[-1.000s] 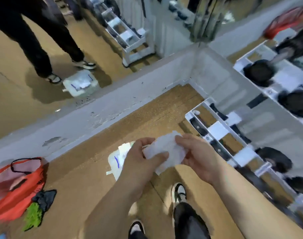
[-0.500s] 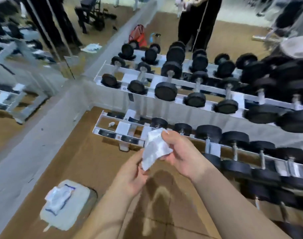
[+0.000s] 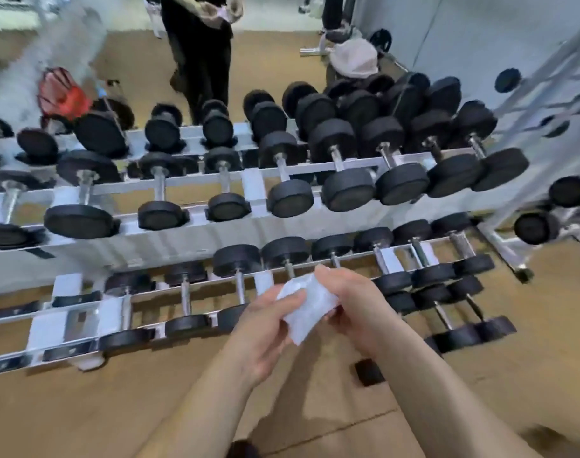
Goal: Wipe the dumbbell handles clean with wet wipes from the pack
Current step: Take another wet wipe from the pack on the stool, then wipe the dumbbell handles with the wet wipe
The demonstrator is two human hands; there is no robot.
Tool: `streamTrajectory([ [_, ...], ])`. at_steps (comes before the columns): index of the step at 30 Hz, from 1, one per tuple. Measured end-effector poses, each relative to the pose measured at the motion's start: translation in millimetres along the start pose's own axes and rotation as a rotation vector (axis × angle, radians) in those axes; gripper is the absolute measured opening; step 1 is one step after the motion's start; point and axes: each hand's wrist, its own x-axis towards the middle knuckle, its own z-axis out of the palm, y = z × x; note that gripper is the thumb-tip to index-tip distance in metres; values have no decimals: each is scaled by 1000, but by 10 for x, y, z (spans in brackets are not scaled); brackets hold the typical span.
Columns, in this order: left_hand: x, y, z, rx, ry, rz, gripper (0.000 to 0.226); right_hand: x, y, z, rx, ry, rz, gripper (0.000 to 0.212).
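Observation:
A white wet wipe (image 3: 307, 305) is bunched between both my hands, low in the middle of the view. My left hand (image 3: 265, 325) pinches its left edge with thumb and fingers. My right hand (image 3: 351, 302) curls round its right side. Just beyond the hands runs the lower tier of a white dumbbell rack (image 3: 67, 315) with several small black dumbbells; one steel handle (image 3: 239, 285) lies left of the wipe. The upper tier holds larger dumbbells (image 3: 345, 170). The wipe pack is out of view.
A person in black (image 3: 199, 51) stands behind the rack. A red bag (image 3: 62, 94) lies at the far left. A second rack (image 3: 546, 209) stands at the right. A small black block (image 3: 368, 371) lies on the tan floor under my right forearm.
The view has swung right from the floor and wipe pack to the dumbbell rack. Both hands keep hold of the wipe, now in front of the lower tier.

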Motion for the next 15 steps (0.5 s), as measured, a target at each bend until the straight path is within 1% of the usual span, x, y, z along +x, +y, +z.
streamTrajectory([
  [2, 277, 24, 220, 105, 43, -34, 33, 142, -113, -292, 15, 46, 2, 33],
  [4, 601, 13, 371, 174, 61, -66, 38, 301, -208, -577, 18, 118, 15, 27],
  [8, 1241, 67, 639, 227, 31, -80, 39, 547, -404, -986, 69, 214, 33, 41],
  [12, 1906, 54, 1090, 325, 27, -95, 52, 817, -592, -1518, 132, 335, 66, 27],
  [14, 2172, 4, 1307, 321, 13, -123, 56, 909, -639, -1761, 160, 394, 64, 27],
  [15, 2298, -45, 1429, 291, -17, -175, 58, 955, -656, -1895, 181, 429, 63, 29],
])
